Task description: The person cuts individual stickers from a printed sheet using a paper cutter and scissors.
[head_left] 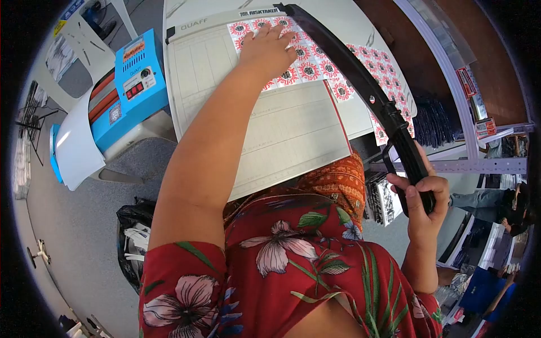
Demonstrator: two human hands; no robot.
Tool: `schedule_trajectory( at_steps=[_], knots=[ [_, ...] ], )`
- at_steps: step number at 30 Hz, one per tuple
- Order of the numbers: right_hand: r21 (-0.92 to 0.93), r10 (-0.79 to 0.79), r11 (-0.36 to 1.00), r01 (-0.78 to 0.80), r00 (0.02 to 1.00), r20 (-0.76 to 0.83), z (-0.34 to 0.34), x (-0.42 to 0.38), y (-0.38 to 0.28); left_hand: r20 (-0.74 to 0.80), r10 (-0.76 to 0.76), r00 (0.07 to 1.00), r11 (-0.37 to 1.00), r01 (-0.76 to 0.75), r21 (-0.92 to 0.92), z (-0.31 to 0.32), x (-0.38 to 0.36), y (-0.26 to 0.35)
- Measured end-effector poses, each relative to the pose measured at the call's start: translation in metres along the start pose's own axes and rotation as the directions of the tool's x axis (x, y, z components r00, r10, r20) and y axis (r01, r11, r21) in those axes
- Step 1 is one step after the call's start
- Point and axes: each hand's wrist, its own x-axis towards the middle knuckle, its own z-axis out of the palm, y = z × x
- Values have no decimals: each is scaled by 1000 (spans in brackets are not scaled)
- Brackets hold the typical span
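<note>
My left hand [269,53] lies flat with fingers spread on a white sheet [309,71] printed with rows of red-and-black round designs. The sheet rests on the cream bed [287,132] of a guillotine paper cutter, against its top ruler edge. Wrapped around the handle of the cutter's black blade arm [360,84] is my right hand [425,197]. The arm slants down along the bed's right side, and part of the printed sheet reaches under it. Beyond the arm, more printed paper [386,70] lies on the white table.
A blue laminating machine [131,96] stands on a white chair to the left, a blank white sheet [76,149] hanging from it. A black bag [132,248] of paper scraps sits on the floor. Shelves [476,163] with packed goods and another person's jeans [479,200] are at right.
</note>
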Motion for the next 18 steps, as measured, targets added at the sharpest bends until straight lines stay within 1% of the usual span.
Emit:
schedule_trajectory(
  at_steps=[5, 6, 8, 10, 14, 18],
  knots=[
    [36, 37, 999, -38, 999, 7, 0, -4, 1, 13, -6, 1000, 1000, 7, -11, -2, 0, 0],
    [63, 143, 988, -141, 989, -23, 1, -4, -4, 5, -3, 1000, 1000, 3, -11, -1, 0, 0],
    [126, 351, 932, -341, 934, -72, 5, -2, -19, -8, -2, 1000, 1000, 2, -6, 0, 0, -1],
    [104, 400, 914, -391, 912, -87, 7, 1, -24, -21, -1, 1000, 1000, 1, 0, 3, 0, 0],
    [113, 439, 897, -428, 893, -100, 10, 3, -24, -22, -12, 1000, 1000, 12, 20, 6, 1, -1],
    [101, 432, 901, -422, 893, -126, 12, -2, -18, -6, -18, 1000, 1000, 18, 20, 3, 1, 1]
  ],
)
